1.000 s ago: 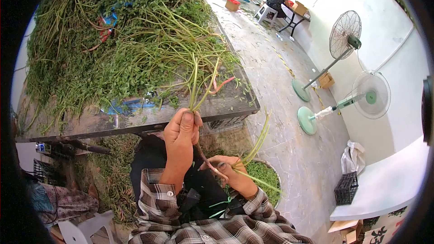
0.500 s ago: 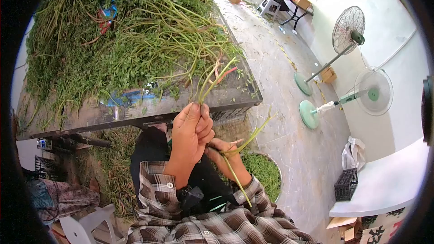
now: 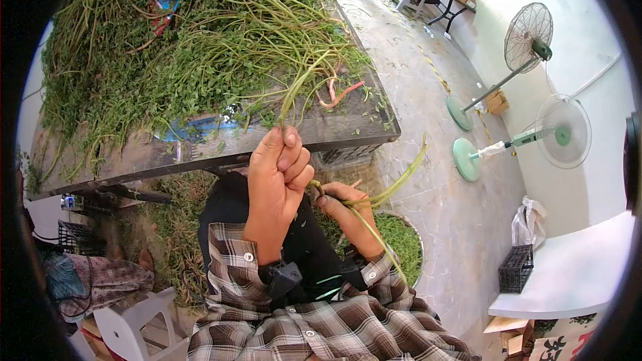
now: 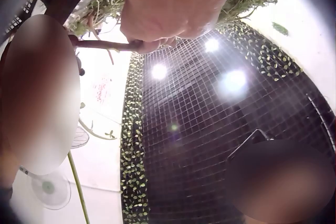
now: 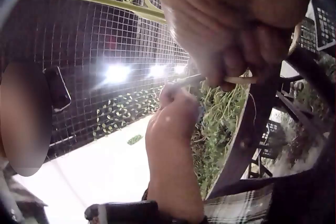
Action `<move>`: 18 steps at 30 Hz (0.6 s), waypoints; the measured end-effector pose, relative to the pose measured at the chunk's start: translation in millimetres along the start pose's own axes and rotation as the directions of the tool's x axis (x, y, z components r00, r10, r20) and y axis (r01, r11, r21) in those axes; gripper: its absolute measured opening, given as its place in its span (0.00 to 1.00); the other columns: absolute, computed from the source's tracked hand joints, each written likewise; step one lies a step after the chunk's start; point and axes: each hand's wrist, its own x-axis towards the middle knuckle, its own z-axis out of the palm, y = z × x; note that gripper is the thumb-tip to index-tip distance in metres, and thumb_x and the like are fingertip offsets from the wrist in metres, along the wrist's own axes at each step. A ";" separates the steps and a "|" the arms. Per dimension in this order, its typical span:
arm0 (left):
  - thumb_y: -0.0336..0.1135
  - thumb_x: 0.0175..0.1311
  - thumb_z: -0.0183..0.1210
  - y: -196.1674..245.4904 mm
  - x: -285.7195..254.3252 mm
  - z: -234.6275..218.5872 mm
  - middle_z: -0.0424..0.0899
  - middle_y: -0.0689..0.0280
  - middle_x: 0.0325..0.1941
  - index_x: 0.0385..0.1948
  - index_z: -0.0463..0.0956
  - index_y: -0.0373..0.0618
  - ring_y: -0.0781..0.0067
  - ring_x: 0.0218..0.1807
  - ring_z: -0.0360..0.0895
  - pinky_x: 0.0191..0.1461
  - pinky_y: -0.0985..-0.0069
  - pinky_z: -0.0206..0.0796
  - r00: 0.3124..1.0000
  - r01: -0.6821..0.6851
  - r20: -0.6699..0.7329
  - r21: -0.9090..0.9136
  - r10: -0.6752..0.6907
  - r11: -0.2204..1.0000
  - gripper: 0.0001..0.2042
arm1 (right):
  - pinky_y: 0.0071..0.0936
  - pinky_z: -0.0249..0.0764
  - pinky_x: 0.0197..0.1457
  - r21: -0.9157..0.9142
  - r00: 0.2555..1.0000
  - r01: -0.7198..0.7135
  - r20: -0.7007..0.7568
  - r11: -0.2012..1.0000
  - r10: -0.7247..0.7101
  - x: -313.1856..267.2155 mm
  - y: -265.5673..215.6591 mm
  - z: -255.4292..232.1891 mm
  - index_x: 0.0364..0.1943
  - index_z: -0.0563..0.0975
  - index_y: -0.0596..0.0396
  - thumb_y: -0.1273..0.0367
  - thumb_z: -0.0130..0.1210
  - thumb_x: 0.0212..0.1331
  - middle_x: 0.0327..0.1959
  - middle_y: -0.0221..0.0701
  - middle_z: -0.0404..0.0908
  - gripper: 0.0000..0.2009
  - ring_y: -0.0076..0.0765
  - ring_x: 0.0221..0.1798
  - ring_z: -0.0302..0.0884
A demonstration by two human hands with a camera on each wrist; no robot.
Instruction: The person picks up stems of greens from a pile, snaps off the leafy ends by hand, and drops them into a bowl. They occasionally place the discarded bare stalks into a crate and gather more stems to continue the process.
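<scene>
Thin green stems rise from the left hand, which pinches them between thumb and fingers in front of the table edge. Lower and to the right, the right hand grips the bent lower part of stems, with long green ends sticking out to the right. In the left wrist view a dark stem runs to the left hand. The right wrist view has the right hand with curled fingers, and a short piece of stem spans the gap to the left hand.
A large heap of leafy stems covers the dark table. Cut greens fill a round container at lower right. Two standing fans, a black crate and a white stool stand around. A person sits at a far table.
The stems in the left hand lean and bunch differently, and the right hand has turned, swinging its green ends. The head view has shifted, moving the table and fans slightly up and right.
</scene>
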 end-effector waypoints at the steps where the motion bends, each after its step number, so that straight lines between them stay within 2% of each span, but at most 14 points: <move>1: 0.39 0.70 0.41 0.5 0.4 -1.1 0.54 0.76 0.15 0.28 0.66 0.43 0.88 0.14 0.45 0.15 0.86 0.38 1.000 -0.012 0.004 -0.008 0.012 1.000 0.12 | 0.20 0.66 0.34 0.001 1.000 0.000 -0.001 1.000 0.000 -0.8 -1.8 0.1 0.36 0.75 0.63 0.69 0.53 0.55 0.24 0.30 0.75 0.10 0.23 0.29 0.70; 3: 0.39 0.70 0.41 1.0 0.9 -1.5 0.54 0.76 0.15 0.29 0.66 0.43 0.88 0.14 0.45 0.15 0.86 0.38 1.000 -0.026 0.009 -0.017 0.026 1.000 0.12 | 0.17 0.62 0.30 0.205 0.994 -0.103 -0.006 0.973 0.106 -1.4 -4.5 0.1 0.35 0.76 0.61 0.68 0.52 0.56 0.23 0.26 0.74 0.09 0.20 0.26 0.67; 4: 0.39 0.70 0.41 1.2 1.1 -1.2 0.54 0.76 0.15 0.29 0.65 0.43 0.88 0.14 0.45 0.15 0.86 0.38 0.999 -0.034 0.013 -0.027 0.034 0.999 0.12 | 0.17 0.62 0.30 0.204 0.994 -0.102 -0.006 0.974 0.105 -1.0 -3.9 0.1 0.35 0.76 0.61 0.68 0.52 0.56 0.23 0.26 0.74 0.09 0.20 0.26 0.67; 6: 0.39 0.70 0.41 0.9 1.1 -0.9 0.54 0.76 0.15 0.29 0.65 0.43 0.88 0.14 0.45 0.15 0.86 0.38 0.999 -0.043 0.017 -0.036 0.043 0.998 0.12 | 0.14 0.56 0.24 0.356 0.987 -0.159 0.024 0.921 0.161 0.1 -1.1 -0.2 0.36 0.75 0.59 0.68 0.52 0.58 0.22 0.24 0.72 0.08 0.15 0.22 0.63; 7: 0.39 0.70 0.41 0.4 1.0 -0.6 0.54 0.76 0.15 0.28 0.65 0.43 0.88 0.14 0.45 0.15 0.86 0.38 0.998 -0.055 0.017 -0.028 0.056 0.998 0.12 | 0.14 0.56 0.24 0.357 0.987 -0.157 0.023 0.921 0.159 0.7 -0.5 0.8 0.36 0.75 0.59 0.68 0.52 0.58 0.22 0.24 0.72 0.08 0.15 0.22 0.63; 9: 0.39 0.70 0.41 -0.1 0.8 1.5 0.54 0.76 0.15 0.28 0.65 0.43 0.88 0.14 0.45 0.15 0.86 0.38 0.997 -0.069 0.024 -0.016 0.069 0.998 0.12 | 0.12 0.53 0.20 0.614 0.981 -0.168 0.025 0.771 0.194 3.4 -0.1 4.4 0.36 0.73 0.60 0.68 0.53 0.58 0.21 0.24 0.71 0.08 0.13 0.19 0.59; 14: 0.39 0.70 0.41 -3.5 0.6 4.8 0.54 0.76 0.15 0.28 0.65 0.44 0.88 0.14 0.46 0.15 0.87 0.39 0.998 -0.061 -0.013 0.012 0.061 0.998 0.12 | 0.11 0.51 0.18 0.733 0.977 -0.132 -0.019 0.668 0.214 9.9 -5.0 4.8 0.36 0.72 0.59 0.69 0.52 0.59 0.21 0.23 0.69 0.07 0.12 0.17 0.56; 18: 0.41 0.69 0.43 -6.6 0.4 3.2 0.54 0.77 0.15 0.28 0.67 0.43 0.87 0.15 0.47 0.17 0.86 0.40 0.999 -0.049 0.026 0.040 0.048 0.998 0.13 | 0.11 0.54 0.18 0.819 0.963 -0.124 -0.037 0.561 0.268 12.5 -6.0 3.1 0.36 0.71 0.59 0.70 0.51 0.59 0.21 0.23 0.68 0.07 0.12 0.17 0.56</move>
